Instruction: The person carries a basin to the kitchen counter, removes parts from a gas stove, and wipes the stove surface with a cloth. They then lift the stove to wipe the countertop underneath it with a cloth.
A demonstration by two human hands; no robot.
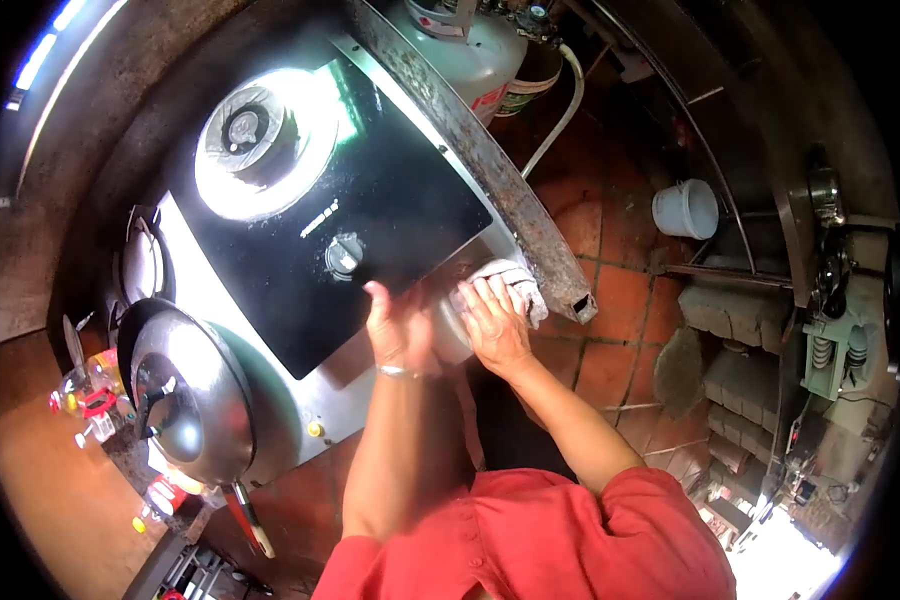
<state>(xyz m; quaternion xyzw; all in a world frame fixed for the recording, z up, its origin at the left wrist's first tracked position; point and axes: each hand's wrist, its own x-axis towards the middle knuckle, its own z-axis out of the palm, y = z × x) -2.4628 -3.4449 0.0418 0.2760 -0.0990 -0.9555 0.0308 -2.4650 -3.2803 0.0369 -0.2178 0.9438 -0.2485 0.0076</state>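
My right hand presses a pale, crumpled cloth against the near right corner of the gas stove, its fingers stretched over the fabric. Just left of it, my left hand is held over the stove's front edge with the thumb apart; its other fingers are smeared by motion and nothing shows in it. The stove has a black glass top, a round burner in a shiny metal ring, and a silver control knob beyond my left hand.
A lidded wok stands left of the stove, its handle pointing toward me. Bottles are beside it. A rusty metal beam runs along the stove's right side. Beyond are a gas cylinder, a white bucket and stacked blocks.
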